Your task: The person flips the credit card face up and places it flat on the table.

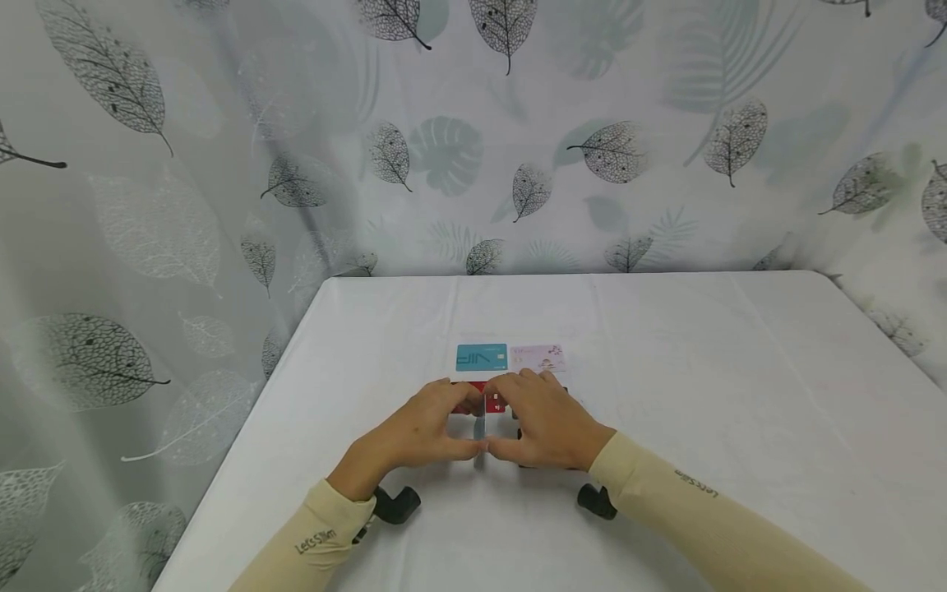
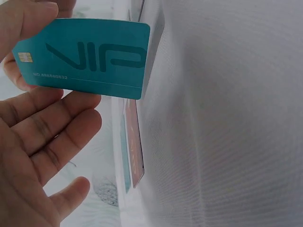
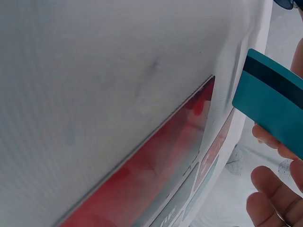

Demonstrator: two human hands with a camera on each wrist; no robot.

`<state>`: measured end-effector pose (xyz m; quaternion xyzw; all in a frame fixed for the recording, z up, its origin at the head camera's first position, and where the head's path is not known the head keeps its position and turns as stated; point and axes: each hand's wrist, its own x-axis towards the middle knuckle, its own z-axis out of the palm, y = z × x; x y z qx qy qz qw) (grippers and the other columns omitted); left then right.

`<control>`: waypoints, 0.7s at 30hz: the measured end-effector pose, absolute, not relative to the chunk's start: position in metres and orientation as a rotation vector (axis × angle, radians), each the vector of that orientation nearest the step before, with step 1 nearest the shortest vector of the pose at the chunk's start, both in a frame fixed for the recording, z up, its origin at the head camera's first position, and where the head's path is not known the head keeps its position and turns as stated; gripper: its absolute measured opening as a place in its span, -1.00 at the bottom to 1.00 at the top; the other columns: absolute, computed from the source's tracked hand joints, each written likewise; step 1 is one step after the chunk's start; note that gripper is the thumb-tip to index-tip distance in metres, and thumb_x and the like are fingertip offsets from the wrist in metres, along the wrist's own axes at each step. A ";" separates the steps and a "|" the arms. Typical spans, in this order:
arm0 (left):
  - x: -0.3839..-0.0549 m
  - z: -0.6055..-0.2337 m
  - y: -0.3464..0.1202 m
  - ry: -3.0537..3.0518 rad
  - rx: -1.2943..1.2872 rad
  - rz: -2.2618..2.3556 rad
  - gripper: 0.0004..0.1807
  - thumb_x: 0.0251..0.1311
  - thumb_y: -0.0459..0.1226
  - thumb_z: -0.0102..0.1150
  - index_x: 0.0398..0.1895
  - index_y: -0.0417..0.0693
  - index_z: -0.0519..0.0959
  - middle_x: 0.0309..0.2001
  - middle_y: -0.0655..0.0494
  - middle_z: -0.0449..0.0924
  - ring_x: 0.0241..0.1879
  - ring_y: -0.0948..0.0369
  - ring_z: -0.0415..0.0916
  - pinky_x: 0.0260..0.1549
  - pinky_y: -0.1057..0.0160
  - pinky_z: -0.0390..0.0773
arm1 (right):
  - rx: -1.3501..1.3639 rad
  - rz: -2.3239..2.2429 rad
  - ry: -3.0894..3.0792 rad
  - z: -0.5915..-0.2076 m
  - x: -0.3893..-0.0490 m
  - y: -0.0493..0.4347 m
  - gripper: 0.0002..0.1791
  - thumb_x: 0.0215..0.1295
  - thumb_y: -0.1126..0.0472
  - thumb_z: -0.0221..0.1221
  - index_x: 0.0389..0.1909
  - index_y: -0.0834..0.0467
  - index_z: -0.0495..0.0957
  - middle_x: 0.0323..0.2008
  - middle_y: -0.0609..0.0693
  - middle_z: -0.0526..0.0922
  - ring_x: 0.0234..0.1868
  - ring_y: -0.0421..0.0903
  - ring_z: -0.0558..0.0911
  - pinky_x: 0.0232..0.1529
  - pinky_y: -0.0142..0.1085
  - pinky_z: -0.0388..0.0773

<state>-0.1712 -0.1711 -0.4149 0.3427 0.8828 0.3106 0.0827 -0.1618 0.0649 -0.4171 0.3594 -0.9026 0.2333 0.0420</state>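
Observation:
A teal card marked VIP [image 2: 99, 59] stands on edge between both hands, seen nearly edge-on in the head view. My left hand [image 1: 418, 427] pinches it with the thumb at the near edge and a fingertip at the far edge. From the other side, my right hand [image 1: 547, 421] pinches the same card; its dark-striped back [image 3: 270, 97] faces the right wrist view. A red card [image 1: 496, 402] lies on the table just beyond the held card, partly covered by fingers. More cards sit under the right hand, mostly hidden.
Behind the hands, a blue VIP card [image 1: 481, 358] and a pale pink card [image 1: 538, 358] lie side by side on the white-covered table [image 1: 666, 370]. A leaf-patterned curtain [image 1: 459, 148] hangs at the back and left. Black wrist mounts [image 1: 397, 505] protrude below the wrists.

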 end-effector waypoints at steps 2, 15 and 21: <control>-0.171 -0.415 -0.171 2.647 1.028 0.907 -0.48 0.19 -0.06 0.46 0.15 -0.06 0.56 0.03 0.25 0.68 0.10 0.27 0.57 0.17 0.12 0.56 | 1.103 0.722 -2.750 -0.418 -0.162 0.065 -0.41 0.22 -0.18 0.32 0.19 0.02 0.51 -0.07 -0.12 0.66 -0.09 -0.20 0.51 -0.02 -0.11 0.42; -0.171 -0.418 -0.171 2.672 1.041 0.813 -0.46 0.19 -0.03 0.47 0.17 -0.03 0.57 0.06 0.22 0.65 0.10 0.26 0.56 0.22 0.10 0.52 | 1.098 0.685 -2.740 -0.420 -0.162 0.066 -0.43 0.18 -0.18 0.33 0.14 0.02 0.56 -0.10 -0.13 0.68 -0.12 -0.20 0.49 -0.06 -0.14 0.41; -0.170 -0.418 -0.171 2.697 1.092 0.751 -0.44 0.17 0.00 0.47 0.15 -0.08 0.58 0.01 0.20 0.64 0.03 0.22 0.55 0.20 0.09 0.51 | 1.098 0.614 -2.760 -0.419 -0.161 0.065 -0.45 0.17 -0.21 0.31 0.09 0.02 0.59 -0.12 -0.14 0.66 -0.12 -0.17 0.48 -0.07 -0.14 0.42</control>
